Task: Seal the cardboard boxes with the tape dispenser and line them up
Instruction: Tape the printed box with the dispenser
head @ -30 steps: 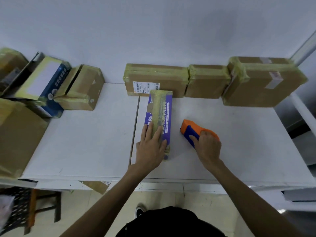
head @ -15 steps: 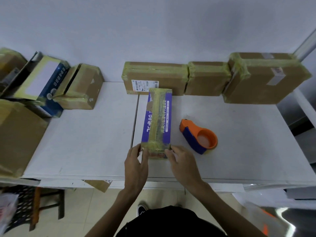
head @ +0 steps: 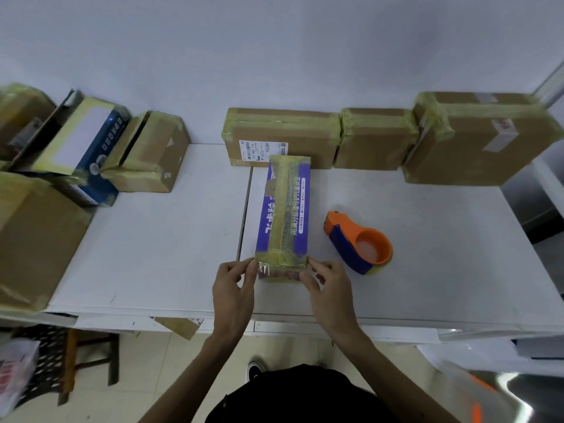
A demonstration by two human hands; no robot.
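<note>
Two bare hands were observed, the left hand [head: 233, 288] and the right hand [head: 329, 288], with the forearms [head: 363, 352] uncovered as far as was visible. A black garment [head: 293, 395] was recorded on the torso. One dark shoe [head: 254, 372] bearing a pale mark was noted; finer detail could not be determined.

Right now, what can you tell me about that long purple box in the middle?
The long purple box looks like printed cardboard with white lettering. A yellowish tape strip runs along its top and wraps both ends. It lies flat on the white table, lengthwise away from the person. The left hand and right hand pinch its near corners.
</note>
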